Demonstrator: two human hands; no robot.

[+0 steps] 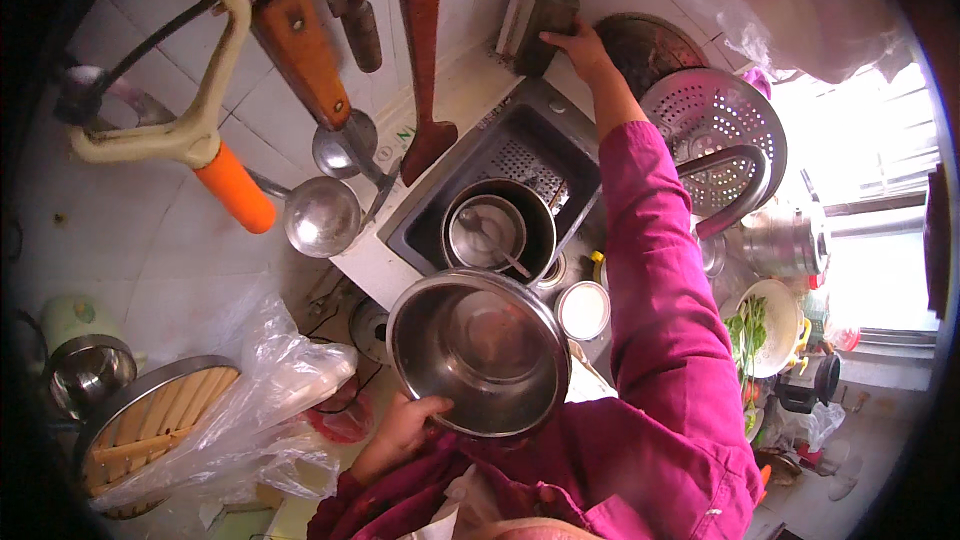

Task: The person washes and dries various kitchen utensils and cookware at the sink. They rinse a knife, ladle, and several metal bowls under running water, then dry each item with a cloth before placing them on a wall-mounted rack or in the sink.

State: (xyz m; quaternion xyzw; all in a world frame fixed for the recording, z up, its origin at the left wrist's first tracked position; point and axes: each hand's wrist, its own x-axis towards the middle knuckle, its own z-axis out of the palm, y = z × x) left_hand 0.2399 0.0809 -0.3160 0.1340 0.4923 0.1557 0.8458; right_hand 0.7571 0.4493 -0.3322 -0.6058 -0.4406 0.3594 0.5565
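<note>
My left hand (409, 424) grips the near-left rim of a deep stainless-steel pot (487, 360), its thumb over the edge. Tilted towards me, the pot is held in front of my body and shows a bare inside. My right hand (581, 49) reaches to the far corner behind the sink. Its thumb and fingers are around a dark rectangular block (546, 22); whether the block is lifted cannot be seen. Between the hands lies a dark sink (420, 221), holding a pot (551, 229) with a smaller metal bowl (487, 221) and a spoon (491, 240) inside.
A curved faucet (754, 191) and a perforated steamer plate (709, 120) stand right of the sink. Ladles (322, 217) and an orange-handled peeler (236, 187) hang at left. A plastic bag (292, 367) is at lower left. Leafy greens (746, 330) lie by a colander (776, 326) at right.
</note>
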